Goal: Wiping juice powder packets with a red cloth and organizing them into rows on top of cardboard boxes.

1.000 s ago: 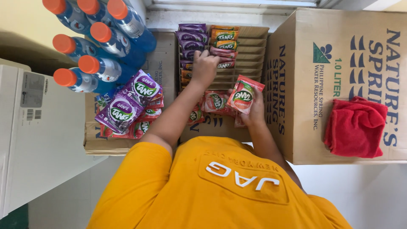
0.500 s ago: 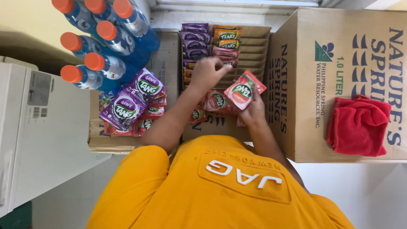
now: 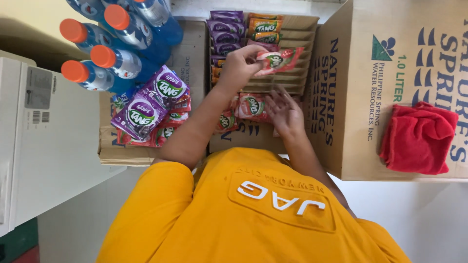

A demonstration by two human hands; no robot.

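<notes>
- Step, as I read it: filing drink-powder sachets into the slotted cardboard rack (image 3: 292, 80), one at a time
- Left hand (image 3: 239, 63) pinches a red sachet (image 3: 279, 59) by its end between thumb and fingertips, held flat just above the rack's empty middle slots
- Right hand (image 3: 285, 112) lies open, fingers spread, on the loose red sachets (image 3: 251, 104) in front of the rack; I can't tell if it grips one
- Rack's far rows already hold purple sachets (image 3: 224, 36) and orange sachets (image 3: 265, 24)
- Next move calls for turning the held sachet on edge and lining it up with a free slot
- Nearby: purple sachet pile (image 3: 151, 104), orange-capped bottles (image 3: 97, 56), red cloth (image 3: 419, 136) on the big carton (image 3: 360, 141)
</notes>
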